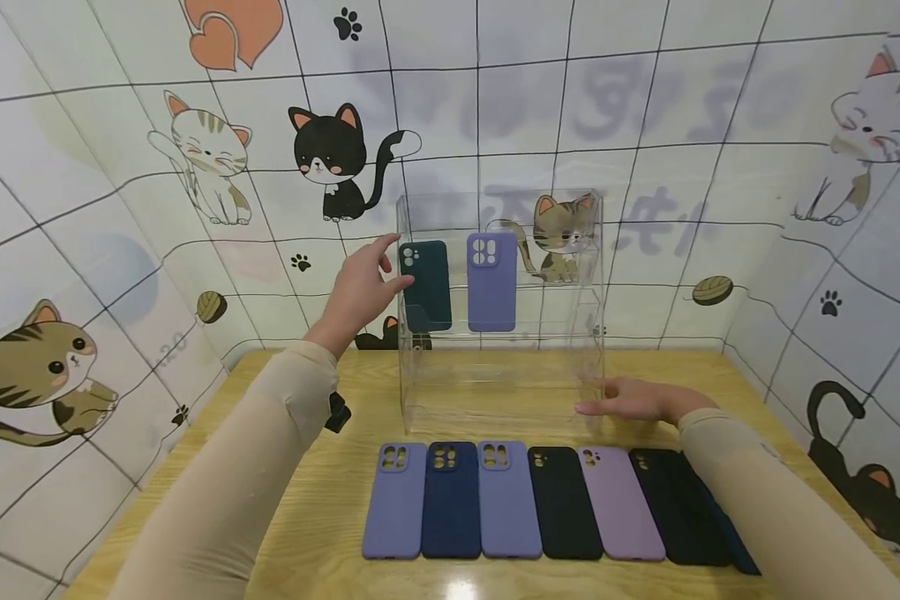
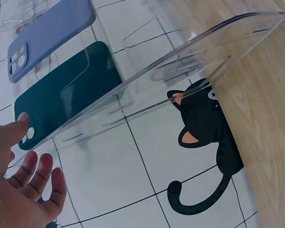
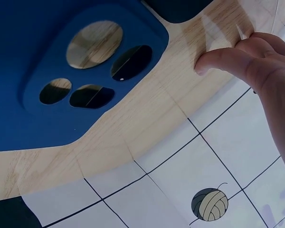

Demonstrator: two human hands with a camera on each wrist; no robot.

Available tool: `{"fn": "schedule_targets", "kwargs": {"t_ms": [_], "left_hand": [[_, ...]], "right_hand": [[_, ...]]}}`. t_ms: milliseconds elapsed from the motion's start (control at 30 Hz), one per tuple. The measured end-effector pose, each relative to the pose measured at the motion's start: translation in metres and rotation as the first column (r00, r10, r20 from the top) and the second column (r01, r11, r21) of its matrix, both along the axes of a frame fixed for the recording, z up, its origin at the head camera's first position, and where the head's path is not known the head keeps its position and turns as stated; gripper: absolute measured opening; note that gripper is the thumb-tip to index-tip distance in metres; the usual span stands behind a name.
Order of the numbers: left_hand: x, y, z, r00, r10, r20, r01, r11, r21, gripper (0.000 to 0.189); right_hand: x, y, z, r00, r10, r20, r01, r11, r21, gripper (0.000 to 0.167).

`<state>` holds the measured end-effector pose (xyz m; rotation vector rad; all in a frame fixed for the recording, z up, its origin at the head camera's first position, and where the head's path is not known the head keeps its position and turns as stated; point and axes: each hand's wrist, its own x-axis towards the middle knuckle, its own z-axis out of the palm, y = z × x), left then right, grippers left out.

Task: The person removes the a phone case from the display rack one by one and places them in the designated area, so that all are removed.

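Observation:
A clear acrylic display rack (image 1: 502,367) stands on the table against the wall. On its upper tier lean a dark green phone case (image 1: 427,287) and a lavender phone case (image 1: 492,283). My left hand (image 1: 362,287) holds the rack's upper left side edge, thumb in front by the green case's camera holes and fingers outside the panel. Low on the opposite side, my right hand (image 1: 641,398) grips the rack's edge between thumb and fingers. In the right wrist view a blue phone case (image 3: 109,118) fills the near left, apart from my right hand (image 3: 256,59).
In front of the rack lies a row of phone cases: lavender (image 1: 393,508), navy (image 1: 452,508), another lavender, black (image 1: 566,508), pink-purple (image 1: 622,508) and more, partly under my right sleeve. A small black object (image 1: 337,413) shows beside my left sleeve. Cat-patterned walls enclose the table (image 1: 307,517).

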<state>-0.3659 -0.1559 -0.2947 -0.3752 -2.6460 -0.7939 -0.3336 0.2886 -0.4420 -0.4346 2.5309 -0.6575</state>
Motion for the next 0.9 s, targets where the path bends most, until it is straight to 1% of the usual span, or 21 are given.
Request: {"fn": "schedule_targets", "kwargs": {"t_ms": [100, 200, 267, 367, 433, 500, 633, 767, 900], "left_hand": [[-0.002, 0.003, -0.008, 1.000, -0.005, 0.008, 0.006, 0.999, -0.038, 0.077], [-0.002, 0.005, -0.014, 1.000, -0.011, -0.004, 0.011, 0.999, -0.037, 0.076], [-0.001, 0.007, -0.018, 0.999, -0.011, -0.038, 0.010, 1.000, -0.024, 0.074], [0.000, 0.008, -0.021, 0.993, -0.019, -0.117, 0.017, 1.000, -0.014, 0.068], [0.002, 0.010, -0.022, 0.986, -0.030, -0.166, 0.026, 0.999, -0.022, 0.064], [0.003, 0.011, -0.022, 0.980, -0.042, -0.192, 0.035, 0.999, -0.040, 0.062], [0.005, 0.015, -0.024, 0.978, -0.050, -0.201, 0.034, 0.996, -0.085, 0.062], [0.005, 0.017, -0.028, 0.975, -0.041, -0.220, 0.010, 0.990, -0.139, 0.063], [0.004, 0.017, -0.030, 0.972, -0.027, -0.232, -0.009, 0.989, -0.149, 0.064]], "right_hand": [[0.000, -0.001, -0.001, 1.000, 0.000, -0.001, 0.000, 1.000, 0.003, 0.099], [0.001, -0.001, -0.002, 1.000, -0.003, -0.002, 0.003, 1.000, 0.006, 0.100], [0.001, -0.001, -0.002, 1.000, -0.005, -0.002, 0.005, 1.000, 0.006, 0.100], [0.001, -0.002, -0.002, 1.000, -0.006, -0.004, 0.006, 1.000, 0.007, 0.100], [0.001, -0.002, -0.002, 1.000, -0.005, -0.004, 0.005, 1.000, 0.008, 0.100], [0.002, -0.002, -0.002, 1.000, -0.004, -0.004, 0.004, 1.000, 0.007, 0.099], [0.003, -0.002, -0.001, 1.000, -0.005, -0.001, 0.005, 1.000, 0.005, 0.099], [0.005, -0.003, -0.001, 1.000, -0.012, 0.001, 0.012, 1.000, 0.006, 0.100], [0.006, -0.004, -0.001, 1.000, -0.015, -0.007, 0.015, 1.000, 0.012, 0.100]]}}
